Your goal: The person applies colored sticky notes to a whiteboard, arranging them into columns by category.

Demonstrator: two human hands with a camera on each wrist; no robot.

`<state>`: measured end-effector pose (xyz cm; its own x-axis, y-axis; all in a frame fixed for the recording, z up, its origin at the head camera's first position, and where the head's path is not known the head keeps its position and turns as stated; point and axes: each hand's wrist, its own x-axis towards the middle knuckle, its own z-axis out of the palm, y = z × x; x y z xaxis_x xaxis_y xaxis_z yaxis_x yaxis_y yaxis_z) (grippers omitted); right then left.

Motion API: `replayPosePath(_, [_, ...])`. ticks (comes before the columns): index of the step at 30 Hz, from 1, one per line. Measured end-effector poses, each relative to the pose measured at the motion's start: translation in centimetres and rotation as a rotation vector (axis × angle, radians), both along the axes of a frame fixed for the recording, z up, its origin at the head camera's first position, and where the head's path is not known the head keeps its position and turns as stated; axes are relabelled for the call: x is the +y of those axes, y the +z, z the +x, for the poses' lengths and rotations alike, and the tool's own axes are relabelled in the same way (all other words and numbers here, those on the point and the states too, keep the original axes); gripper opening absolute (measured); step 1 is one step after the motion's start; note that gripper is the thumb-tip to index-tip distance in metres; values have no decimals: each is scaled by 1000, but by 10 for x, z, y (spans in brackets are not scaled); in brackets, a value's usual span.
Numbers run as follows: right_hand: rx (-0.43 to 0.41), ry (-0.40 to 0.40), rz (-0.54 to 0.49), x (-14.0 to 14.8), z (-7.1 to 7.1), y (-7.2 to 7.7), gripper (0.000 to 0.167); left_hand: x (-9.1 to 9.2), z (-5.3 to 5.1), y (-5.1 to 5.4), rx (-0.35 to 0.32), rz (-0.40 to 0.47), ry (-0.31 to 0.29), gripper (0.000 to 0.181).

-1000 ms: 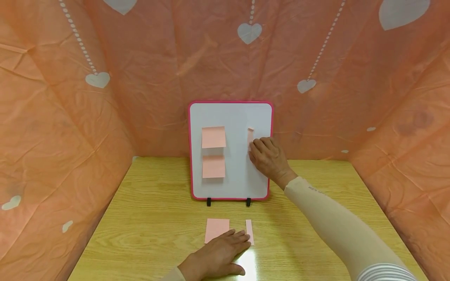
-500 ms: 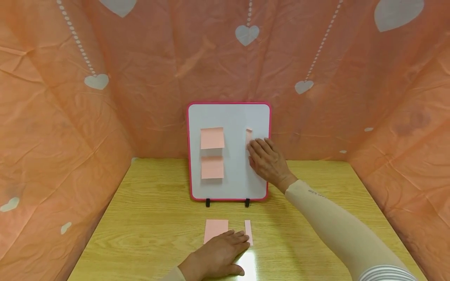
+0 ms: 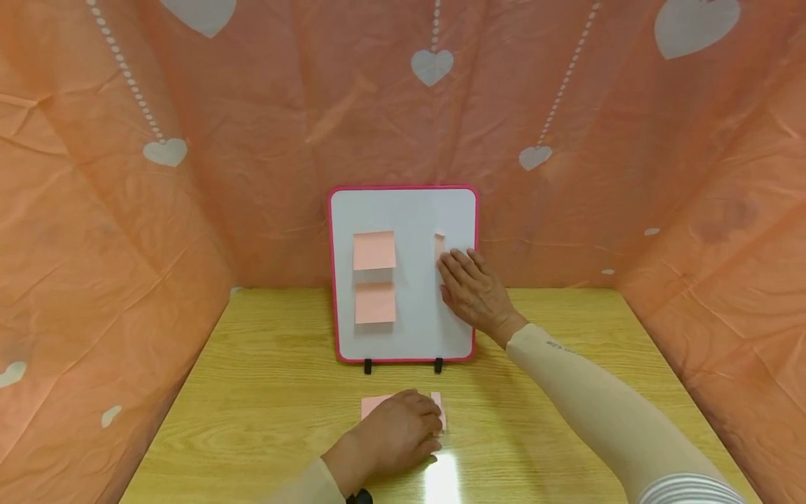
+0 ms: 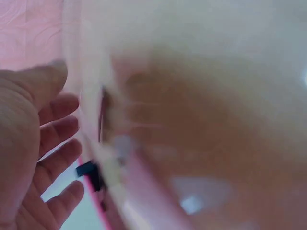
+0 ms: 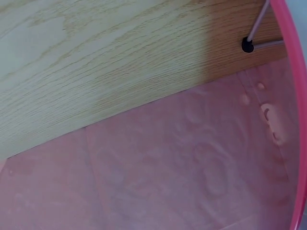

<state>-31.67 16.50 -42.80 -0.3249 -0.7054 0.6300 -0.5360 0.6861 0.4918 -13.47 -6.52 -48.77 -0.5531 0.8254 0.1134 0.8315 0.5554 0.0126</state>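
Observation:
My right hand [image 3: 474, 292] rests with its fingers extended against the right half of a whiteboard [image 3: 415, 336] with a pink frame. Its fingertips touch the lower part of a narrow pink sticky strip [image 3: 439, 245], whose top edge curls outward. Two square pink sticky notes, an upper note [image 3: 374, 250] and a lower note [image 3: 375, 303], hang on the board's left half. Over the table, my left hand [image 3: 395, 434] partly covers a square sticky note [image 3: 371, 404] and a narrow strip [image 3: 436, 397]. The left wrist view shows that hand's fingers loosely bent and holding nothing.
Black stand feet [image 3: 368, 366] support the board on the wooden table [image 3: 264, 392]. Behind and at both sides hangs a creased orange sheet [image 3: 277, 210] with white hearts. Part of the stand's thin metal leg [image 5: 259, 21] appears in the right wrist view.
My right hand's fingers, bent a second ago, have straightened against the board. My left hand, flat on the table before, has risen and turned, its fingers now loosely curved. The head view has shifted slightly.

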Motion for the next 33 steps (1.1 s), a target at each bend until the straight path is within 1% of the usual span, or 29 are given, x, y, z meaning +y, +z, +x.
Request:
replayPosePath(2, [0, 1, -1, 0, 0, -1, 52, -1, -10, 10, 22, 6, 30, 22])
replayPosePath(4, [9, -3, -2, 0, 1, -2, 53, -1, -21, 21, 16, -2, 55, 23])
replayPosePath(6, [22, -3, -4, 0, 1, -4, 54, 0, -29, 31, -21, -17, 58, 24])
replayPosePath(8, [34, -5, 4, -1, 1, -5, 55, 1, -34, 39, -72, -22, 44, 25])
replayPosePath(9, [40, -7, 8, -1, 1, -5, 55, 1, -36, 42, -87, -19, 38, 25])
replayPosePath(10, [41, -7, 9, -2, 1, -5, 54, 1, -38, 46, -87, -7, 35, 24])
replayPosePath(12, [39, -12, 11, -2, 1, -5, 54, 1, -44, 57, -49, 32, 45, 25])
replayPosePath(13, [36, -14, 9, -2, 1, -5, 54, 1, -49, 64, -12, 53, 54, 26])
replayPosePath(15, [34, -18, 1, -2, 2, -4, 54, 0, -63, 80, 76, 90, 86, 29])
replayPosePath(17, [30, -22, 1, -2, 2, -4, 55, -1, -80, 99, 147, 92, 132, 34])
replayPosePath(19, [31, -25, 4, -1, 2, -4, 56, -2, -97, 116, 200, 40, 180, 42])
replayPosePath(22, [30, -29, 21, -1, 1, -5, 54, -2, -120, 133, 229, -85, 242, 52])
replayPosePath(24, [30, -41, 35, 0, 2, -5, 52, -1, -132, 140, 231, -166, 259, 57])
replayPosePath(27, [14, -65, 58, 0, 4, -4, 54, 0, -146, 144, 249, -249, 263, 63])
replayPosePath(30, [-8, -99, 80, -1, 6, -3, 62, 1, -156, 146, 267, -293, 264, 68])
replayPosePath(33, [-20, -129, 94, -1, 7, -2, 67, 2, -163, 148, 287, -312, 253, 71])
